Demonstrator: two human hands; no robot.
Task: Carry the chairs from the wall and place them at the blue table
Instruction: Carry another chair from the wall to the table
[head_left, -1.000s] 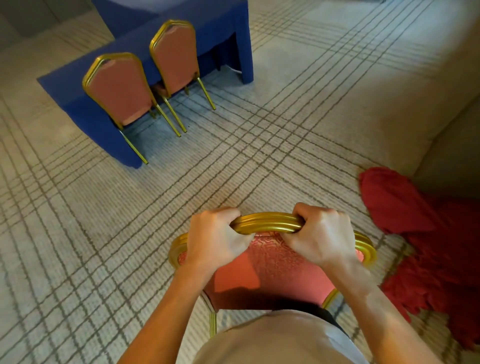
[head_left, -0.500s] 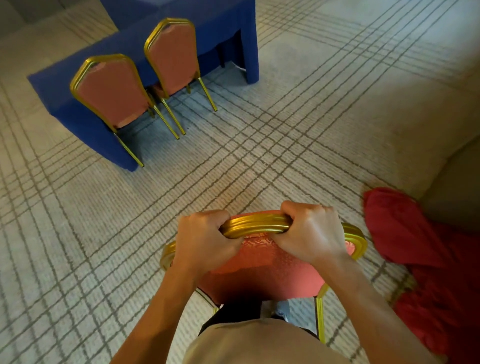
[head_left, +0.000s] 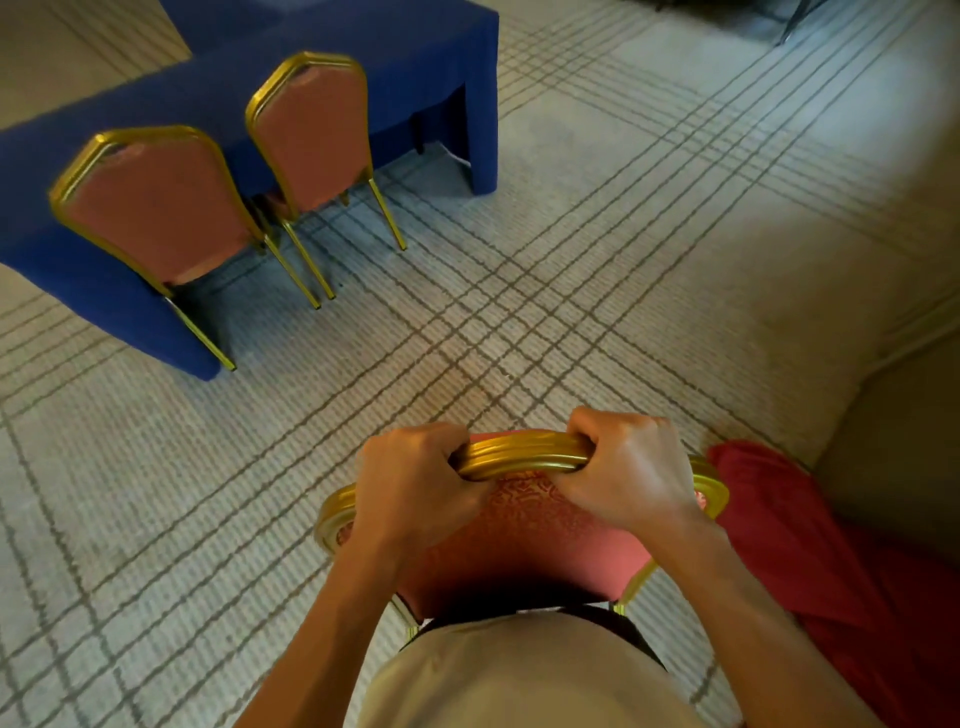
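Two chairs (head_left: 156, 208) sit at the blue counter (head_left: 426, 78) upper left; my left grip (head_left: 410, 483) and right grip (head_left: 628, 473) clamp the carried chair (head_left: 519, 535) by its top rail, mid-floor, and its hidden legs may snag the red cloth (head_left: 831, 545) just right.

Lit softly and warmly, brightest across the upper right of the carpet (head_left: 701, 218), dimmer at the right edge and top corners. Bluish shade pooled beside the blue table (head_left: 415, 67). Glossy streaks along the gold rail of the near chair (head_left: 524, 454). Slightly motion-blurred throughout; carpet lines bowed by wide-angle distortion near the borders.
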